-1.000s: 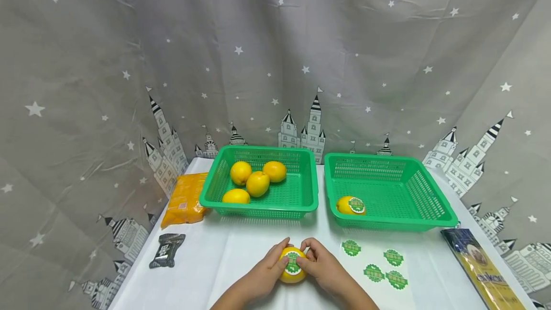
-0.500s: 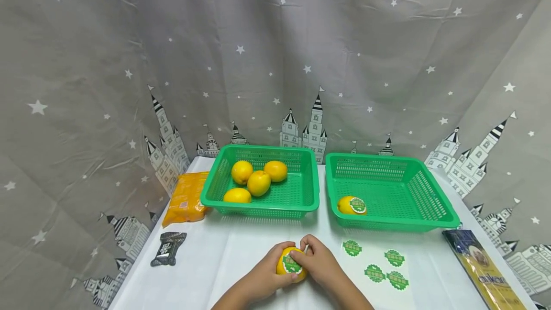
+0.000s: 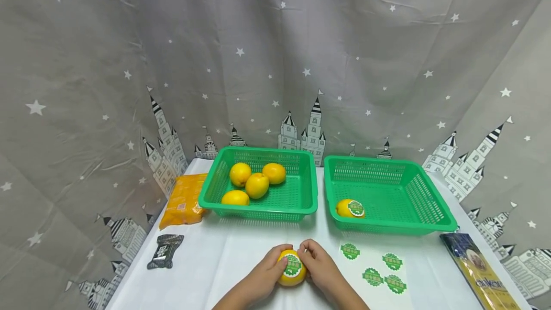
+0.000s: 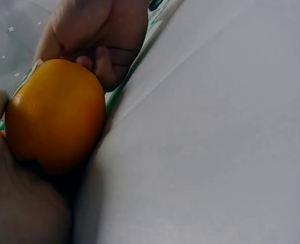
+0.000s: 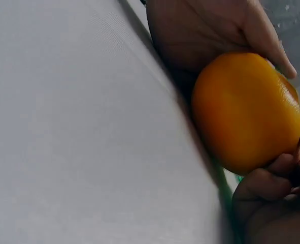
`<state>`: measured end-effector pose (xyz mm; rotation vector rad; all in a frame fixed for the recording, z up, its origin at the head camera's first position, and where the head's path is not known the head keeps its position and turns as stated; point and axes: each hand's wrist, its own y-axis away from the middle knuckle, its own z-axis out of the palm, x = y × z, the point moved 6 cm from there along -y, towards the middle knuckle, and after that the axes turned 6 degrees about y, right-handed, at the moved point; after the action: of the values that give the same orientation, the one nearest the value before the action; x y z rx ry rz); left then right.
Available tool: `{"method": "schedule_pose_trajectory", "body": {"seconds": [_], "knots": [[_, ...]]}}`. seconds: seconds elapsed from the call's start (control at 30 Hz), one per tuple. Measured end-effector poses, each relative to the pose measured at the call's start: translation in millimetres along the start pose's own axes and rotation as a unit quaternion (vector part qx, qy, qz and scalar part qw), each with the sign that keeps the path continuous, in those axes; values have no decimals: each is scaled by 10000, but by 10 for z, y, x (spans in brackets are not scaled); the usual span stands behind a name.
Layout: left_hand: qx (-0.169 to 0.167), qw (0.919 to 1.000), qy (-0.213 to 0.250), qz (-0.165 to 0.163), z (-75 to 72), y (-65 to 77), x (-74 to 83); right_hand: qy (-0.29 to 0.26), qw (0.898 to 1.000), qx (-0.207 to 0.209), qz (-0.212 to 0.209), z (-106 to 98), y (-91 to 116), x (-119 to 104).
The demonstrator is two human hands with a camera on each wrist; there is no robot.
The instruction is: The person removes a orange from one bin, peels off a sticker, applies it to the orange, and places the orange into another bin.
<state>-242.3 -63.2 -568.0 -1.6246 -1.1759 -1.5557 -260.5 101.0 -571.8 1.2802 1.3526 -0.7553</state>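
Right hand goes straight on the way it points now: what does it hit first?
Most likely the yellow fruit, right at the tips of the right hand. The left hand is on the fruit's other side; exact depth is unclear.

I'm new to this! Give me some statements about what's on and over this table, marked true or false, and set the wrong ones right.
1. The left hand holds a yellow fruit bearing a round sticker. True.
2. The left basket holds four fruits. True.
3. The right basket holds three fruits. False: the right basket holds one stickered fruit.
4. The black packet is inside a basket. False: the black packet lies on the white tablecloth, apart from both baskets.
5. Four loose green labels lie to the right of the hands in the head view. True.
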Motion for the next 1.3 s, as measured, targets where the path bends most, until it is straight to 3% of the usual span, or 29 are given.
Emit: {"method": "schedule_pose_trajectory", "body": {"seconds": [0.1,0.27,0.37,0.53,0.77,0.9,1.13,1.3], "knots": [[210,9993,257,-194,3,-7,-28,-133,9998,-107,66,12,18,34],[1040,9929,409,-411,2,-42,-40,588,9973,-208,-383,-6,43,19],[1308,9899,366,-395,6,-37,-32,725,9950,-354,-588,-17,62,11],[1297,9889,523,-497,18,-24,-37,668,9940,-503,-700,-7,83,-4],[1436,9878,241,-556,21,-48,-25,934,9887,-668,-963,-3,102,-49],[1467,9868,333,-597,11,-54,-9,855,9867,-891,-1061,-8,116,-57],[1360,9890,293,-498,20,-59,6,1384,9842,-483,-995,21,83,-92],[1636,9848,167,-563,42,-81,16,1254,9802,-966,-1189,0,140,-107]]}}
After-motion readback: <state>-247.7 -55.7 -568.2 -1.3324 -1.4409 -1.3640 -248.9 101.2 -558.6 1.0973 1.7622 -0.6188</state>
